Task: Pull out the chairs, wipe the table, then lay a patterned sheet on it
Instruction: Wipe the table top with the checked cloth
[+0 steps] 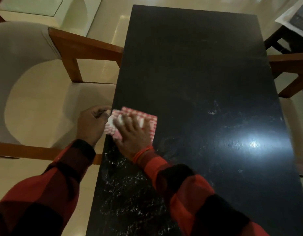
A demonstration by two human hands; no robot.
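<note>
Legible text, labels, brands, numbers, signs: none; the red-and-white cloth [138, 121] carries only a pattern, no readable lettering.

One black table [207, 82], two wooden chairs [82, 46] [290, 68], one folded patterned sheet [147, 120], two hands [91, 123] [132, 133]

A single view is given, taken from a camera worn on the head and aimed forward and steeply down. The black table [198, 74] is seen from above at close range, running away from the wearer. Both sleeved forearms are seen entering from the bottom edge. A wide-angle bend is noticeable at the edges.
</note>
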